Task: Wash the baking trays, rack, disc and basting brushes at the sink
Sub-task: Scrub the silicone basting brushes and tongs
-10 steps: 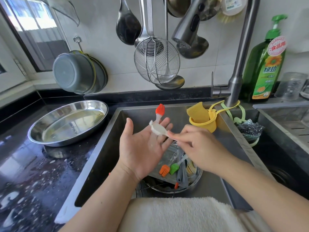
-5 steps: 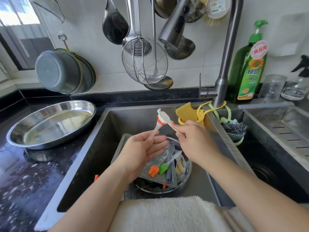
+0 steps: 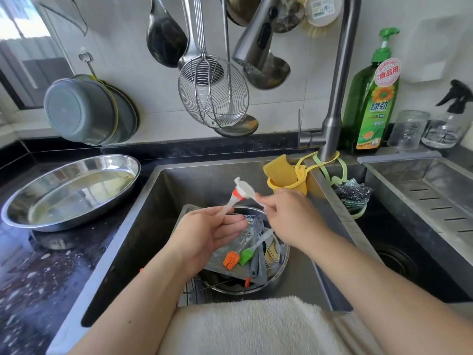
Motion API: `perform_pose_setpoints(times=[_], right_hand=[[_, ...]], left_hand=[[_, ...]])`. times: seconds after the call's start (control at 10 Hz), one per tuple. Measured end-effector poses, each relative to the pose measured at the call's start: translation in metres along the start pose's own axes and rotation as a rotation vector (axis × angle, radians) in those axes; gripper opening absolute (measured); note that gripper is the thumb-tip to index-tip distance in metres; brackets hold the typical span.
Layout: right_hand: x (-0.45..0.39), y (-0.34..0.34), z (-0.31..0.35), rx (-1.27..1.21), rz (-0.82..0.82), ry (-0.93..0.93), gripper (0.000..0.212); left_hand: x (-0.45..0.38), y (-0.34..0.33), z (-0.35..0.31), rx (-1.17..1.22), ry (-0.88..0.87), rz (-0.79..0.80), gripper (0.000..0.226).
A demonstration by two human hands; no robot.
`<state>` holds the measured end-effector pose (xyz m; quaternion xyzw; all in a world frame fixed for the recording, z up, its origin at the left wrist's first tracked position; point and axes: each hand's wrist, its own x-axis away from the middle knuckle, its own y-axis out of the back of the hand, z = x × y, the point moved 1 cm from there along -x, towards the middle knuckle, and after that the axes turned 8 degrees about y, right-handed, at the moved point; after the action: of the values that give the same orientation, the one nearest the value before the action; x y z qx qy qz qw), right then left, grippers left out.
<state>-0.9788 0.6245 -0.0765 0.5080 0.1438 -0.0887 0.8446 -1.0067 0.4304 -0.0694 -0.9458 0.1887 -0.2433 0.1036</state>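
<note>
Over the sink (image 3: 179,190) we see a red-tipped basting brush (image 3: 231,202), handle pinched by the left hand (image 3: 207,233), its tip against a white piece (image 3: 245,188) pinched by the right hand (image 3: 289,216), above the piled trays (image 3: 227,271).

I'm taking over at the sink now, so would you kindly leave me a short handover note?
Left hand holds a red brush by its handle. Right hand pinches a white brush, which lies against the red head.
Orange brush and green brush lie on a tray piled in the sink.
One steel tray sits on the left counter.
No water is running; whether anything is already washed cannot be told.
</note>
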Motion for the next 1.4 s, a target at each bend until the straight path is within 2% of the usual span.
perform_pose_setpoints(times=[0.2,0.3,0.4,0.5,0.6,0.7,0.8,0.9,1.0,1.1,1.2,1.3,1.4], right_hand=[[0.002,-0.004,-0.005,-0.026,0.085,-0.094,0.042],[-0.001,-0.007,-0.008,-0.066,0.128,-0.15,0.041],[0.001,-0.006,-0.009,-0.095,0.172,-0.176,0.04],[0.006,0.001,-0.005,-0.109,0.193,-0.188,0.039],[0.004,0.012,0.012,-0.119,0.192,-0.168,0.04],[-0.01,0.025,0.053,-0.121,0.24,-0.059,0.04],[-0.039,0.028,0.099,-0.099,0.218,0.033,0.039],[-0.063,0.021,0.126,-0.136,0.132,0.05,0.039],[-0.071,0.01,0.139,-0.154,0.116,0.053,0.039],[-0.071,-0.001,0.144,-0.17,0.156,0.075,0.04],[-0.075,-0.003,0.138,-0.152,0.178,0.086,0.04],[-0.076,0.0,0.133,-0.148,0.182,0.07,0.041],[-0.071,0.0,0.128,-0.135,0.189,0.065,0.041]], left_hand=[[-0.009,0.009,0.008,-0.307,0.08,-0.143,0.025],[-0.027,0.012,0.015,-0.426,0.153,-0.246,0.034],[-0.019,0.008,0.021,-1.121,0.225,-0.223,0.036],[-0.025,0.019,0.015,-0.827,0.157,-0.351,0.037],[-0.019,0.019,0.013,-0.853,0.016,-0.433,0.042],[-0.003,0.014,-0.002,-0.816,-0.151,-0.521,0.041],[0.01,0.019,-0.041,-0.858,-0.219,-0.499,0.029],[0.02,0.056,-0.091,-1.018,-0.291,-0.594,0.02],[0.025,0.117,-0.135,-1.294,-0.29,-0.832,0.015],[0.017,0.181,-0.153,-1.424,-0.056,-0.852,0.027],[0.008,0.218,-0.144,-1.621,0.244,-0.714,0.06],[0.016,0.222,-0.14,-1.792,0.328,-0.584,0.045],[0.024,0.216,-0.136,-1.665,0.485,-0.42,0.037]])
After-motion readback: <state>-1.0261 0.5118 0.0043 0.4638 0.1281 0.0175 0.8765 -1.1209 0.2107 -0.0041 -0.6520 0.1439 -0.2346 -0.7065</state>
